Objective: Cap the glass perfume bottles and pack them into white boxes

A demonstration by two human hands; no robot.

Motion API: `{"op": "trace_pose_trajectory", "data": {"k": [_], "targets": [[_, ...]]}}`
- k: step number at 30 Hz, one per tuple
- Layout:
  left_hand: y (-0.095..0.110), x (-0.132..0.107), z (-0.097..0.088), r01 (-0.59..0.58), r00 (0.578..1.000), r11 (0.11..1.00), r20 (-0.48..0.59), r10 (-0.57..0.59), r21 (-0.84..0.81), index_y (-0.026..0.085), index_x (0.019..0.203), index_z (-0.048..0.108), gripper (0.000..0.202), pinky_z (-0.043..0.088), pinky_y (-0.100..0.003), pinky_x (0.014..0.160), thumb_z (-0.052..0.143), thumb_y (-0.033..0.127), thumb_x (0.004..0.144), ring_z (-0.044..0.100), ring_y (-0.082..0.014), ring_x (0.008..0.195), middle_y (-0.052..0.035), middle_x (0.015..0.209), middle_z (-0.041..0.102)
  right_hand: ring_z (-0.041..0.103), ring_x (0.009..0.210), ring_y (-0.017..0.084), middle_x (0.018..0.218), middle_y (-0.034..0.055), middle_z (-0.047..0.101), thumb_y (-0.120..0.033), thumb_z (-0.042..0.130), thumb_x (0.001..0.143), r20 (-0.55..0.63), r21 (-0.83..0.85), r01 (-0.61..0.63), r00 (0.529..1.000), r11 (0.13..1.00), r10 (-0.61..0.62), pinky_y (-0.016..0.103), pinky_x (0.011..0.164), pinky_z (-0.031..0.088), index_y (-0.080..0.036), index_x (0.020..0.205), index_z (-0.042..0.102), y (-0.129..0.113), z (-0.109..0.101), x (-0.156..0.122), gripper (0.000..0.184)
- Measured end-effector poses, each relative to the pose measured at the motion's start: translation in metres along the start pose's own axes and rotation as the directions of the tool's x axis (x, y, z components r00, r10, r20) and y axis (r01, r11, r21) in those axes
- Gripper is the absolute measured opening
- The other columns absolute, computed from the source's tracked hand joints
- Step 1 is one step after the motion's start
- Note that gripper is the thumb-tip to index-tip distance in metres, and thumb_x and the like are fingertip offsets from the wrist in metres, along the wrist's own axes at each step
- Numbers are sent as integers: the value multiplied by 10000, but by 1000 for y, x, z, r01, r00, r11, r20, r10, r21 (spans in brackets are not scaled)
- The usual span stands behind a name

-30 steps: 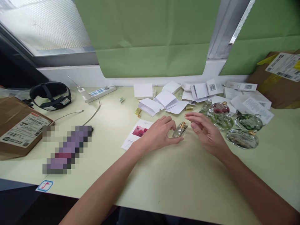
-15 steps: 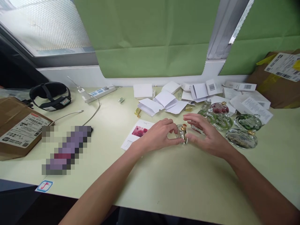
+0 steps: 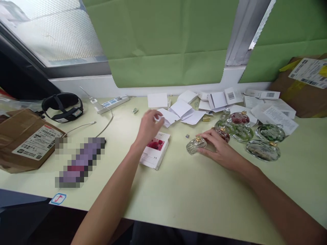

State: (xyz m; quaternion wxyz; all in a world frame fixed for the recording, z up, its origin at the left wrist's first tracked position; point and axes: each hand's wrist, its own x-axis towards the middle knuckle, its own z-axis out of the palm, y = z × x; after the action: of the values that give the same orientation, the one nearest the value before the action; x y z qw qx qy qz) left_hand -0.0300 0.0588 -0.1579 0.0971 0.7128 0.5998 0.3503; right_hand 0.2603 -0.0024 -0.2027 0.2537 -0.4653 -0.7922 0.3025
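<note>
My right hand grips the right side of a clear glass perfume bottle with a gold neck, standing on the table. My left hand is over the table behind a white box with a red rose picture. Its fingers are curled, and whatever they hold is hidden. A small silver-coloured piece lies just behind the bottle. Beside my right hand stands a bottle with red contents. Farther right are several more glass bottles, some with green contents.
White opened boxes and paper lie along the wall, with gold caps before them. A cardboard box stands at the right, another at the left. A black headset, power strip and blurred-out object are on the left.
My left hand has left the bottle and moved left and back, covering the spot where gold caps lay. The bottle, in my right hand, has turned and shows its broad side.
</note>
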Motion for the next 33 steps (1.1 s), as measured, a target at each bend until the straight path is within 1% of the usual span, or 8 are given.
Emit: {"op": "trace_pose_trajectory", "data": {"k": [2,5,10,18,22,27,30,33], "targets": [[-23,8,0,191,979,977,-96,-182,94,177,1048,658,203,471,-346,858,586,253,874,580,-200,925,-82,1042,617,592,1061,258,1216,80,536,-563,553,918,-20,-17,-7,1000,1000,6,445,949,490,-291,1204,541,-3,1,0,395],[-51,14,1,336,942,930,-29,-335,150,153,1130,661,340,467,-341,861,631,341,848,595,-232,994,-121,1135,629,590,1039,247,1167,68,564,-560,560,915,-53,-6,-13,999,1000,13,427,931,483,-260,1098,533,-8,6,0,353],[-67,14,2,380,916,910,65,-395,163,162,1002,711,304,461,-317,767,673,384,798,626,-245,932,-110,1039,708,584,1136,261,1230,70,598,-552,581,905,-58,49,-21,998,999,24,421,958,475,-262,1198,527,-10,10,1,416],[-61,15,-7,419,906,898,0,-423,136,181,963,696,229,461,-313,695,612,355,840,645,-227,860,-93,993,724,603,1204,292,1330,89,629,-520,559,925,-66,98,-5,998,995,11,466,1005,491,-251,1329,542,-1,12,2,485],[-45,16,-11,340,940,936,-61,-336,85,196,1039,659,227,474,-286,778,587,337,876,639,-184,898,-54,1026,713,620,1179,279,1317,86,641,-503,562,927,-106,100,-3,994,995,13,443,994,507,-238,1312,560,-2,15,3,468],[0,4,-9,18,999,997,-48,-22,-81,214,1102,613,245,459,-258,698,591,356,904,607,-148,825,-25,928,681,614,1185,281,1310,95,641,-513,571,920,-101,107,-13,995,994,24,446,1001,500,-226,1315,560,-3,17,4,488],[29,-10,-6,-158,984,974,61,170,-163,218,1067,639,199,449,-267,687,562,350,939,597,-140,819,-25,929,676,603,1209,286,1334,96,628,-516,568,921,-95,112,-19,995,994,30,444,1009,495,-228,1330,552,-2,16,4,500],[51,-23,-1,-278,932,932,171,321,-233,229,1106,651,216,450,-272,684,542,351,965,593,-142,844,-34,935,667,602,1207,290,1326,100,629,-504,574,920,-106,111,-5,994,994,17,439,1000,498,-225,1323,554,-2,16,5,492]]}}
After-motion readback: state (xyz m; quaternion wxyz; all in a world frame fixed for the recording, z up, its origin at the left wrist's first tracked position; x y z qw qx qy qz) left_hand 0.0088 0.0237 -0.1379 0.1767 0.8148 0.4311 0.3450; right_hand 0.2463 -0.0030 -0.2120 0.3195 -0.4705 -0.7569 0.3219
